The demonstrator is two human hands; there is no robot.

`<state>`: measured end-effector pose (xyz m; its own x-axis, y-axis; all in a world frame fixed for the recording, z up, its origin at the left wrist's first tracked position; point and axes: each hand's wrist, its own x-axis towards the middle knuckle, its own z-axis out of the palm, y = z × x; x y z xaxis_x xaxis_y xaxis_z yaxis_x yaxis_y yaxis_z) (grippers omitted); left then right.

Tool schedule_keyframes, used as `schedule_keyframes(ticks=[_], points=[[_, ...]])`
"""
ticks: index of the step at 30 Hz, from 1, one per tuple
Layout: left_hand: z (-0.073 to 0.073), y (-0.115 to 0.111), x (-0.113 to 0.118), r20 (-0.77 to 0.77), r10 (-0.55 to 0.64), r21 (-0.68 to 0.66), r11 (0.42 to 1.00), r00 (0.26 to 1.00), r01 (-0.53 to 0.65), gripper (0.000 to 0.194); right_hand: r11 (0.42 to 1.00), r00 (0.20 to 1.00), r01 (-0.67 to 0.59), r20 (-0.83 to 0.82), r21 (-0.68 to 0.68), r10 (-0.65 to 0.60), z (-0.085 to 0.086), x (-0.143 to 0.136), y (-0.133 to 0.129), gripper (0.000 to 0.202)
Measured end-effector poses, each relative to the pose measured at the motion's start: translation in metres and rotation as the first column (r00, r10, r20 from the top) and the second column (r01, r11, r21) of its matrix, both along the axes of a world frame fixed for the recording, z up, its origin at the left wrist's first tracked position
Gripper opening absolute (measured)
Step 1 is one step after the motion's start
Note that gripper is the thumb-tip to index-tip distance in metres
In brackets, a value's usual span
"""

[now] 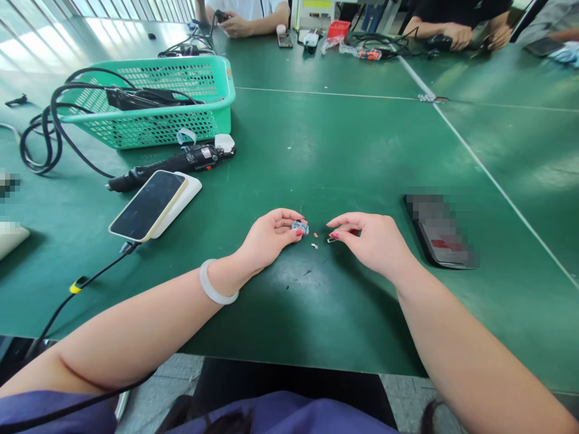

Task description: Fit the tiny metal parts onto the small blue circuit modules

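Observation:
My left hand (275, 236), with a white band on its wrist, grips a small blue-grey part (300, 227) between thumb and fingers. Just right of it, my right hand (362, 238) pinches a small metal piece (332, 240) low over the green table (289, 325). Between the two hands lie a tiny reddish piece (315, 234) and a tiny whitish piece (315, 246). The hands are apart from each other.
A green basket (172, 123) with black cables stands at the left. In front are a black power tool (181, 161) and a phone (148, 205). A dark phone (438, 232) lies right. Across the table, people's hands (235, 25) hold objects.

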<state>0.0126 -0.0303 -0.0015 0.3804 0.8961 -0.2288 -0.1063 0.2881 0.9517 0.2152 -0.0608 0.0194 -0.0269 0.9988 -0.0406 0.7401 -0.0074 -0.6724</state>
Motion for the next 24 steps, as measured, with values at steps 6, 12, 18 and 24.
schedule_keyframes(ticks=[6,12,18,24], points=[[0.0,-0.001,0.0,0.018,0.017,-0.013,1.0,1.0,-0.016,0.023,0.991,0.979,-0.083,0.196,0.101,0.062,-0.008,-0.001,0.002,0.022],[-0.001,0.0,0.0,0.031,0.017,-0.001,1.0,0.999,-0.017,0.024,0.946,0.931,-0.292,0.268,0.138,0.248,-0.012,-0.013,-0.003,0.01],[-0.002,-0.002,0.0,0.002,-0.011,0.02,1.0,1.0,0.011,0.024,0.948,0.924,-0.306,0.268,0.092,0.272,-0.013,-0.019,-0.003,0.014],[-0.001,-0.002,0.0,-0.044,-0.048,0.04,0.998,0.998,0.05,0.025,0.895,0.978,-0.201,0.131,0.398,0.161,-0.009,-0.021,-0.009,0.014]])
